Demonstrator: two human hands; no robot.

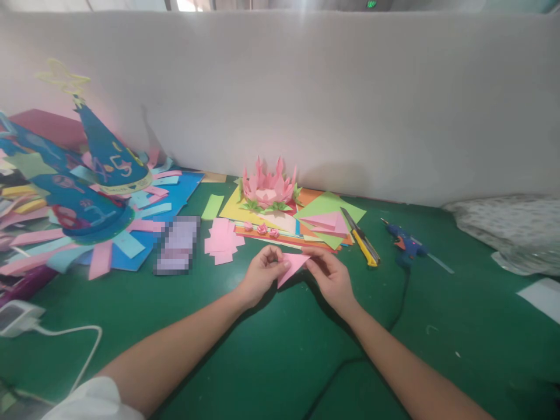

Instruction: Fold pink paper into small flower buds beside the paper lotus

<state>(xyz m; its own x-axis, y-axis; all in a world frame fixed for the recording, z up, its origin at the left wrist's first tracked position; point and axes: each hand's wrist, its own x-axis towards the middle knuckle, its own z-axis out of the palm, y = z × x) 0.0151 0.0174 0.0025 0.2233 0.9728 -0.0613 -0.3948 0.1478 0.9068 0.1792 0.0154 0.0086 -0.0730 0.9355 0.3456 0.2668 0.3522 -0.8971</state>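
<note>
A small pink paper [290, 269], folded to a triangular shape, is held up above the green table between my two hands. My left hand [264, 273] pinches its left side, thumb on top. My right hand [331, 276] pinches its upper right corner between thumb and fingers. Just beyond lie small pink paper roses [262, 229] on a stack of coloured sheets [321, 238]. A pink paper lotus [270, 188] with green leaves stands behind them. Left of my left hand is a loose pile of pink paper rectangles [222, 239].
A yellow utility knife [364, 240] and a blue glue gun [406, 242] with a trailing cord lie to the right. At left are a phone [178, 245], blue cone hats [114, 153], paper strips and a white charger [20, 318]. A pale wall [280, 87] rises behind the green table [271, 367].
</note>
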